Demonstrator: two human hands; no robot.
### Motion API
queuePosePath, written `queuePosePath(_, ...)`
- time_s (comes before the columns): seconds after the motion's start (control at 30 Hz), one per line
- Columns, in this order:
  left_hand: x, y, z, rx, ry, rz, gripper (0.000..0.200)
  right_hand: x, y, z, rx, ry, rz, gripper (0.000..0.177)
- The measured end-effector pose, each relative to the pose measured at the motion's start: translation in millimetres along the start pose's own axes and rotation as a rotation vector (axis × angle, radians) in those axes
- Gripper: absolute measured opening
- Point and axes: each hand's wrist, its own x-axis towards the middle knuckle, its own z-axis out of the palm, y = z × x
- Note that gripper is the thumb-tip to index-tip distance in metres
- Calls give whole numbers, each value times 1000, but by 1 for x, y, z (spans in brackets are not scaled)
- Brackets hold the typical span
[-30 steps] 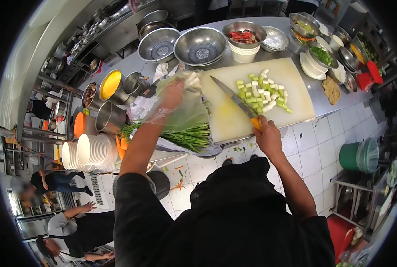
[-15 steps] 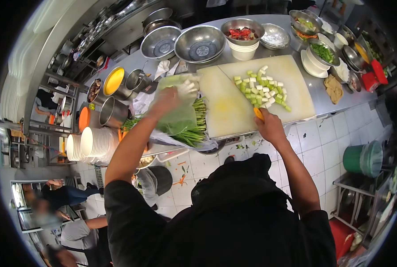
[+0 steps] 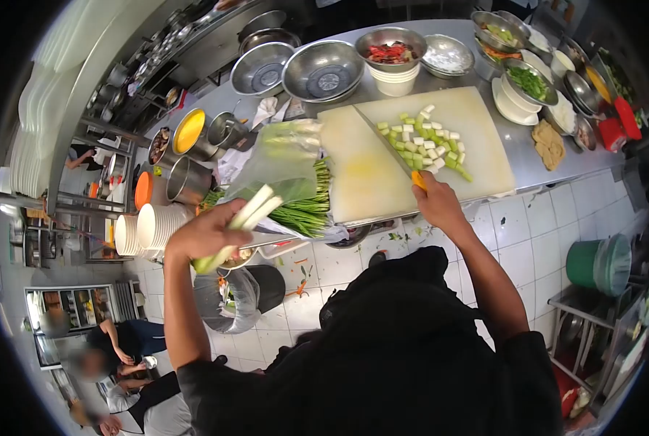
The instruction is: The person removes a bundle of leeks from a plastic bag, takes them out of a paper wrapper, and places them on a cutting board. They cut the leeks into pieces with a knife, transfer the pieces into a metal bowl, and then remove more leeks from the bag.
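My left hand (image 3: 206, 231) is closed around a few thick green onion stalks (image 3: 251, 211), white at the upper ends, held past the front edge of the counter. My right hand (image 3: 441, 202) grips the orange handle of a knife (image 3: 391, 147); its blade lies across the cutting board (image 3: 357, 192), pointing away from me. Right of the blade, chopped green onion pieces (image 3: 427, 149), white and pale green, are spread over the board. Left of the board lie more green onions in a clear plastic bag (image 3: 266, 171), beside thin green stems (image 3: 304, 211).
Steel bowls (image 3: 324, 73) line the back, one with red peppers (image 3: 392, 53) on stacked white bowls. Stacked white tubs (image 3: 161, 227) stand at the left. A lined bin (image 3: 226, 294) is on the floor below. Two people (image 3: 124, 338) are behind at lower left.
My left hand has come from the plastic bag back towards me and down-left, now with green onion stalks in it. My right hand stays on the knife at the board.
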Motion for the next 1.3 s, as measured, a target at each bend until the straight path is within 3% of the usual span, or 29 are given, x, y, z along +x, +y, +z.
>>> queuePosePath(0.1,25,45,65,105,125,186,55,6,2,-4,-16,-19,14,36)
queuePosePath(0.13,58,42,92,251,255,402,57,8,5,-3,-20,-35,12,37)
queuePosePath(0.17,92,47,114,334,267,434,57,8,7,-3,-25,-51,9,38)
queuePosePath(0.2,120,62,124,382,163,311,58,8,8,-3,-15,-64,-4,39)
queuePosePath(0.27,189,58,143,532,205,271,56,8,11,-7,1,-86,-22,43)
queuePosePath(0.37,250,28,153,632,346,384,60,5,4,-14,7,-121,21,44)
queuePosePath(0.47,226,45,147,698,494,398,65,-3,-2,-16,-6,-126,48,44)
queuePosePath(0.67,227,25,172,696,793,754,50,-21,-4,-6,-34,-88,36,43)
queuePosePath(0.77,226,22,176,667,712,740,44,-26,-8,-2,-29,-91,29,43)
queuePosePath(0.97,229,10,184,694,812,781,40,-23,-12,-11,-53,-144,57,41)
queuePosePath(1.07,224,13,189,542,865,821,35,-15,-20,-24,-88,-182,58,42)
queuePosePath(1.17,229,6,188,512,805,870,31,-14,-22,-29,-145,-199,13,42)
queuePosePath(1.3,233,7,192,519,942,878,29,-18,-18,-19,-125,-205,40,43)
